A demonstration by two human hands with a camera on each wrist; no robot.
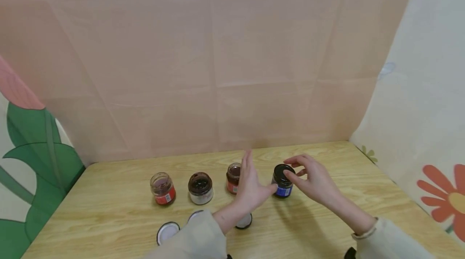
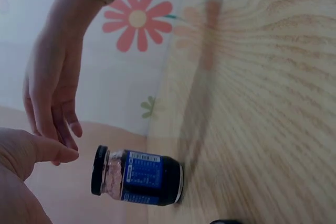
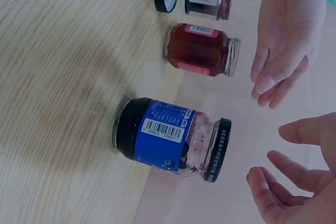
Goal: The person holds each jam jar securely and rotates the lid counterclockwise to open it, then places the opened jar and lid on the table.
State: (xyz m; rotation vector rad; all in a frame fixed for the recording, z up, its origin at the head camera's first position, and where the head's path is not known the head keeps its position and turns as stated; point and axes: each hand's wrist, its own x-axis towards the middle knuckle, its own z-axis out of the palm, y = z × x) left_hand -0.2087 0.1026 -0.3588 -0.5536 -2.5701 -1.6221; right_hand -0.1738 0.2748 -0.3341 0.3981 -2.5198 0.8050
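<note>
A glass jar with a blue label [image 1: 284, 191] stands upright at the right of the row, its black lid [image 3: 218, 150] on top and dark contents inside. My right hand [image 1: 313, 179] hovers at the lid with loosely bent fingers; in the right wrist view a gap shows between those fingertips [image 3: 257, 178] and the lid. To the left of this jar, my left hand [image 1: 250, 190] is held with its fingers straight and pointing up, its thumb toward the jar. The left wrist view shows the left thumb [image 2: 58, 150] apart from the lid.
Three lidless jars stand to the left: a red-labelled one [image 1: 164, 192], a white-labelled one [image 1: 201, 190] and another red-labelled one [image 3: 197, 50], partly behind my left hand. Loose lids [image 1: 168, 231] lie nearer me on the wooden table [image 1: 109, 202]. A pink cloth [image 1: 163, 69] hangs behind.
</note>
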